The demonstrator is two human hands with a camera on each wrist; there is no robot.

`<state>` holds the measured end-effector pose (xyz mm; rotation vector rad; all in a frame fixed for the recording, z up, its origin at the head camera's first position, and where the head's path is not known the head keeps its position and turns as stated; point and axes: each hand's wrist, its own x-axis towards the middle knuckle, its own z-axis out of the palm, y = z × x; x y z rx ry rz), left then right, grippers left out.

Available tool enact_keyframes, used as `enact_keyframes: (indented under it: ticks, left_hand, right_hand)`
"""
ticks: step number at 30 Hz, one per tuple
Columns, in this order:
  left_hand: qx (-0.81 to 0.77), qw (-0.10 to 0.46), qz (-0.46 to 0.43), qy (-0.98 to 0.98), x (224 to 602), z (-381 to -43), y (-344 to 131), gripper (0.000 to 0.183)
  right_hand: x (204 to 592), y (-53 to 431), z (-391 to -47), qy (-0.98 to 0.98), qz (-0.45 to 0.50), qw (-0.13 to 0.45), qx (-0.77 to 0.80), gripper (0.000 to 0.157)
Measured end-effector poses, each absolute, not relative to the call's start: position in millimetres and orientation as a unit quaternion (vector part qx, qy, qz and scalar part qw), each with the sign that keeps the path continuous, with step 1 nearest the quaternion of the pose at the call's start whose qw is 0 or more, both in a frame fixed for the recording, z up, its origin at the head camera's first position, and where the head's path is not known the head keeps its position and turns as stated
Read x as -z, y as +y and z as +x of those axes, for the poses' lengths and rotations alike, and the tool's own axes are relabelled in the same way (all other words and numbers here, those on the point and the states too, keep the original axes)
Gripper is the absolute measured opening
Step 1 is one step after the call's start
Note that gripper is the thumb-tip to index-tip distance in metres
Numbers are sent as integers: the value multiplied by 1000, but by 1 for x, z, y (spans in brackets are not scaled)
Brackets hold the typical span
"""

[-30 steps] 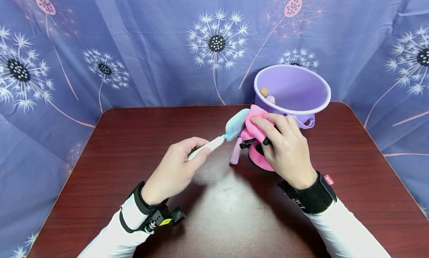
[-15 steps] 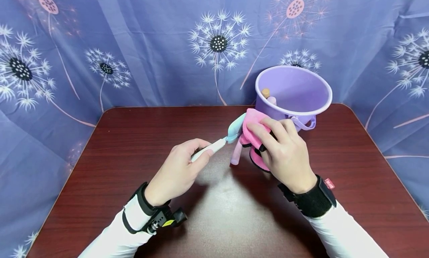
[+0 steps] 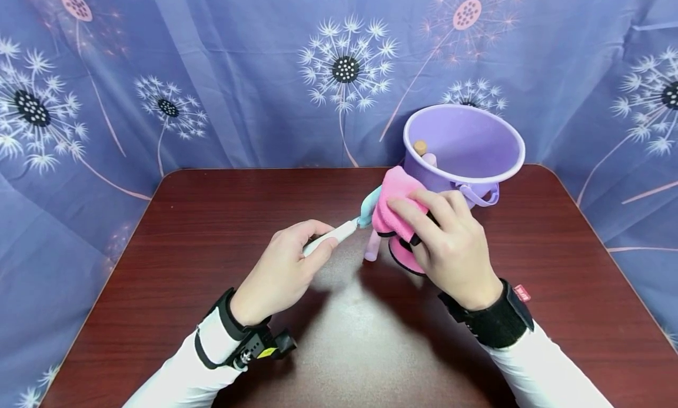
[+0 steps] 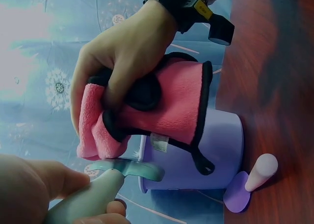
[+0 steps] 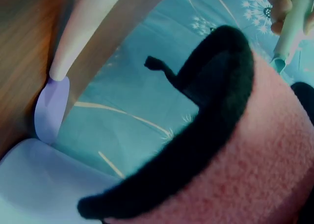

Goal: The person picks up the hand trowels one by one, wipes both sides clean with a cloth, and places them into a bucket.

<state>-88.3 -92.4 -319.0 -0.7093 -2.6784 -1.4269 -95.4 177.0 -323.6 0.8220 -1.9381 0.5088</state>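
Note:
My left hand [image 3: 281,266] grips the white handle of a toy trowel [image 3: 331,237] with a light blue blade, tilted up to the right above the table. With curled fingers, my right hand [image 3: 455,240] holds a pink fleecy cloth [image 3: 394,202] with black edging against the blade. The cloth hides most of the blade in the head view. Seen from the left wrist, the blade [image 4: 147,170] meets the cloth's folded end, while the rest of the cloth hangs with a black loop and a white label. Beneath lies another trowel [image 5: 81,35], lilac-handled with a purple blade.
A lilac bucket [image 3: 477,137] stands at the back right of the dark red wooden table [image 3: 238,196], just behind the right hand. Inside it show a tan handle end [image 3: 419,147] and a lilac handle end [image 3: 429,159]. A blue dandelion-print curtain [image 3: 238,72] hangs behind the table.
The cloth has moved slightly left along the trowel's blade, covering more of it toward the handle. The left hand moved slightly right at first, then stayed nearly still.

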Motion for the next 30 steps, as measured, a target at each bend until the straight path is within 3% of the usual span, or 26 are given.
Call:
enact_keyframes:
  ticks: [8,16,30]
  left_hand:
    - [461,15,-224,-859,320,-89,-93,12]
    - [467,18,-224,-855,319,-89,-94,11]
    - [473,3,-211,-855,314,-87,-95,11]
  right_hand:
    - [325,177,-94,-789,404,421,-190,44]
    - [323,174,-96,-775,445,412,-179,43]
    - [327,179,-96,-790,456,384,-140,43]
